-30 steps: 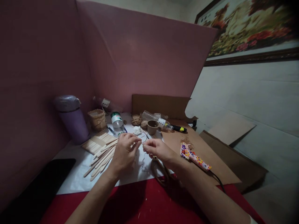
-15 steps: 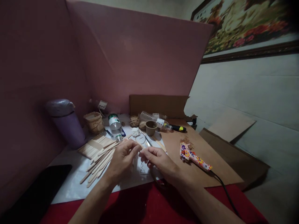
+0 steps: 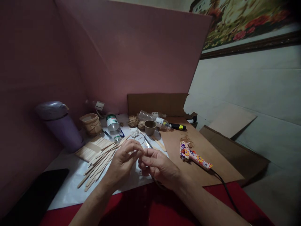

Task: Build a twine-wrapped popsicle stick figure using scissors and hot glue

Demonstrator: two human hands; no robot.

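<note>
My left hand [image 3: 127, 158] and my right hand [image 3: 156, 163] meet over the white sheet [image 3: 68, 188], fingertips pinched together and touching. Whatever sits between the fingertips is too small to make out. Left of my left hand fans a pile of wooden craft sticks [image 3: 100, 166]. Just beyond the fingers lie a pair of scissors or a similar metal blade [image 3: 148, 142] and a crumpled white lump [image 3: 134, 132]. A small brown pot [image 3: 150, 128] stands behind them.
A flowered hot glue gun [image 3: 194, 156] with a black cord lies on the cardboard [image 3: 221, 175] at right. Farther back are a plastic bottle [image 3: 113, 127], a lying bottle [image 3: 154, 119], a twine ball [image 3: 133, 121], a wrapped pot [image 3: 91, 124] and a yellow-black cutter [image 3: 178, 126]. A purple tumbler [image 3: 61, 128] stands left.
The view has shifted slightly. My hands have drawn closer together, and the fingertips now overlap where a small gap showed before. Objects on the table stay in place.
</note>
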